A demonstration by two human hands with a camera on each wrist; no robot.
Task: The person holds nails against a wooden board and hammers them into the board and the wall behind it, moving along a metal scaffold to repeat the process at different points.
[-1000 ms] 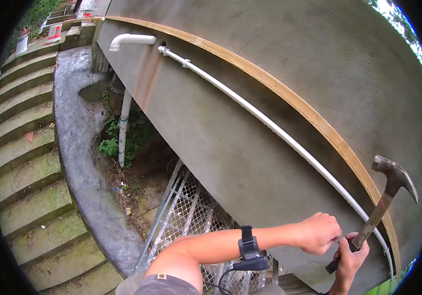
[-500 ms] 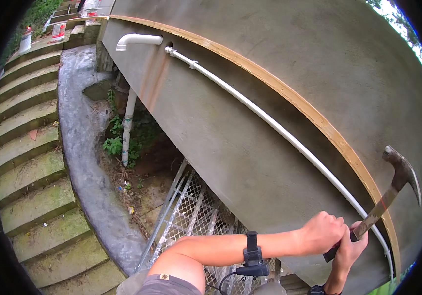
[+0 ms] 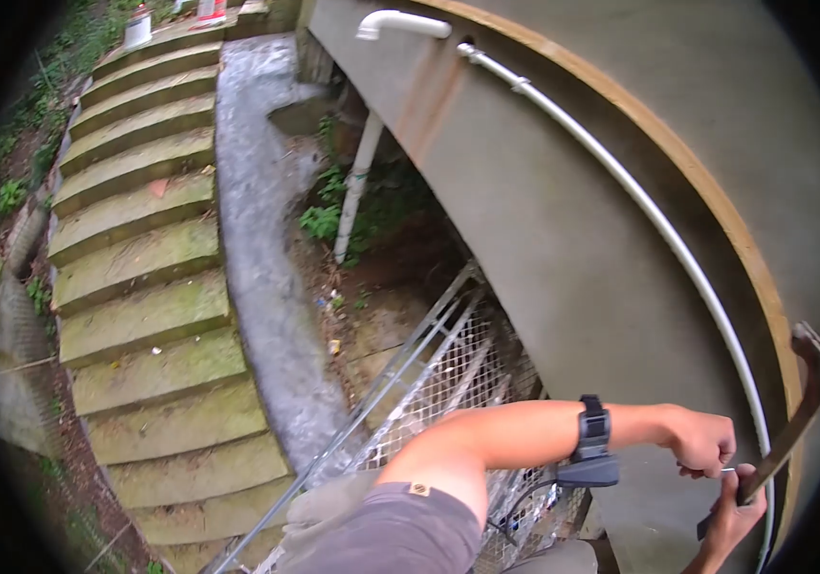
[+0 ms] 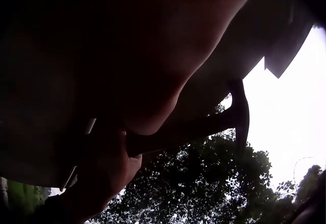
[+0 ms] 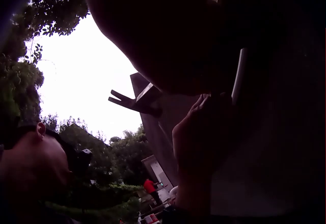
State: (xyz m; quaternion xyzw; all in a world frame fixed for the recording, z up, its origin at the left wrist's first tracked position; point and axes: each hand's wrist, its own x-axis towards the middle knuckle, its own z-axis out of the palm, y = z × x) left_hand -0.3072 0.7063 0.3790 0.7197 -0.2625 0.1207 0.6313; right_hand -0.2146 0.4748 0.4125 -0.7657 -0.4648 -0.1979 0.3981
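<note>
At the lower right of the head view, my left hand [image 3: 703, 440] is curled, with a small thin shiny piece [image 3: 727, 470] at its fingertips, pointing across to my other hand. My right hand [image 3: 737, 521] grips the handle of a claw hammer [image 3: 819, 368] just below and to the right, its head raised towards the wall. The left wrist view has the hammer [image 4: 237, 114] dark against the sky. Seen from the right wrist, the hammer's claw [image 5: 127, 100] shows beside my left hand [image 5: 198, 127]. Fingers there are mostly in shadow.
A grey wall [image 3: 563, 239] carries a white pipe [image 3: 658, 215] and a wooden strip [image 3: 706, 182]. Mossy steps [image 3: 161, 297] descend at left, beside a metal mesh platform [image 3: 448, 354]. Another person's head [image 5: 38, 163] is close in the right wrist view; someone in red [image 5: 150, 186] stands farther off.
The head view has turned left and down, so wall, hands and hammer sit farther right. My hands, nearly touching half a second ago, are slightly apart with the thin piece visible between them.
</note>
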